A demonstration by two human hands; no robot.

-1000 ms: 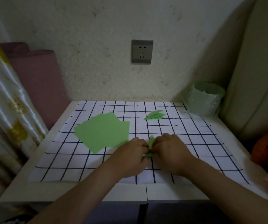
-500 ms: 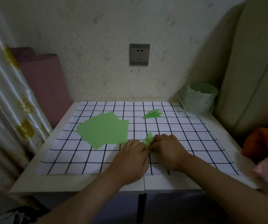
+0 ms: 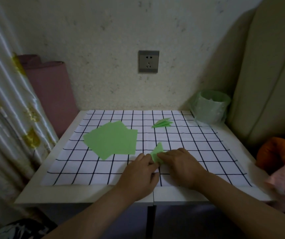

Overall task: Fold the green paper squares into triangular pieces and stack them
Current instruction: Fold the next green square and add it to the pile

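Observation:
A small folded green paper piece [image 3: 157, 150] sits on the checked cloth near the table's front middle, its point sticking up and away from me. My left hand [image 3: 141, 173] and my right hand [image 3: 181, 164] meet over it, both pinching its near end with the fingertips. A loose pile of flat green paper squares [image 3: 111, 138] lies to the left of the hands. A small stack of folded green triangles [image 3: 162, 123] rests farther back on the cloth.
The white checked cloth [image 3: 198, 149] covers a small white table [image 3: 231, 133]. A pale green container [image 3: 209, 107] stands at the back right corner. A curtain hangs left, a cushion and orange and pink cloth lie right.
The hands have stayed together on the folded piece; more of its green point now shows beyond the fingers. The camera has tilted and moved, shifting the whole view.

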